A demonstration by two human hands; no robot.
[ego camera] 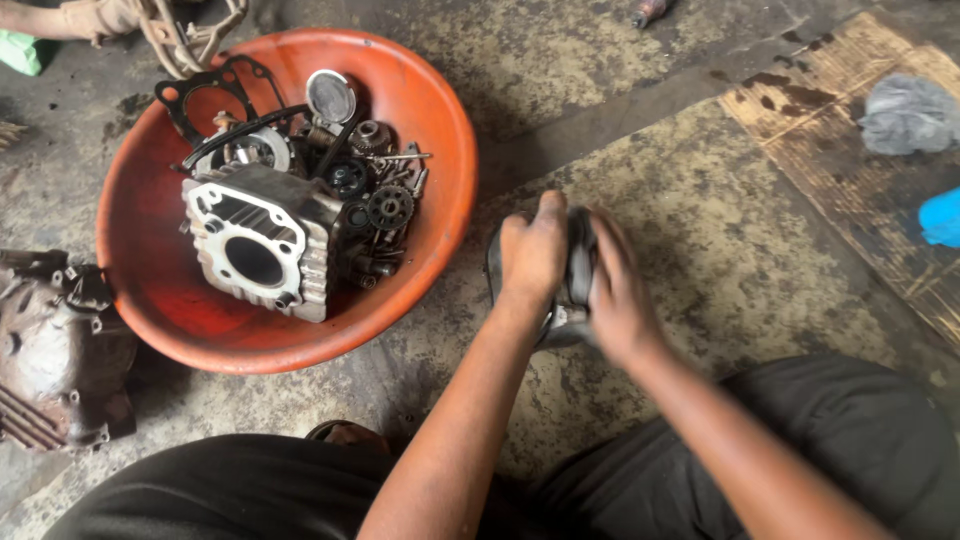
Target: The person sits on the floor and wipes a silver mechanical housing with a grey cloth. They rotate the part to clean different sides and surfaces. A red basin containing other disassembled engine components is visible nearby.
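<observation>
My left hand (533, 252) and right hand (612, 290) are both clamped around a dark metal part (572, 290) low over the floor (700, 230). Feels heavy, rigid, likely greasy, so I grip its sides. Beyond, a basin (150, 290) holds a cylinder (258, 243) and gears (388, 207).

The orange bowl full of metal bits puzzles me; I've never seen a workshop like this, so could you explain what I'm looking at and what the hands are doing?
There is no machine here: a camera worn on a person's head looks down at their own two bare hands and dark-trousered knees above a stained concrete floor. The left hand and right hand together grip a dark, roundish metal part; it is blurred, so I can't tell what kind. The orange bowl holds a finned grey engine cylinder, small gears, a black gasket and bolts. Left of it lies a grimy engine casing. At the right edge lie a grey rag and something blue.
</observation>
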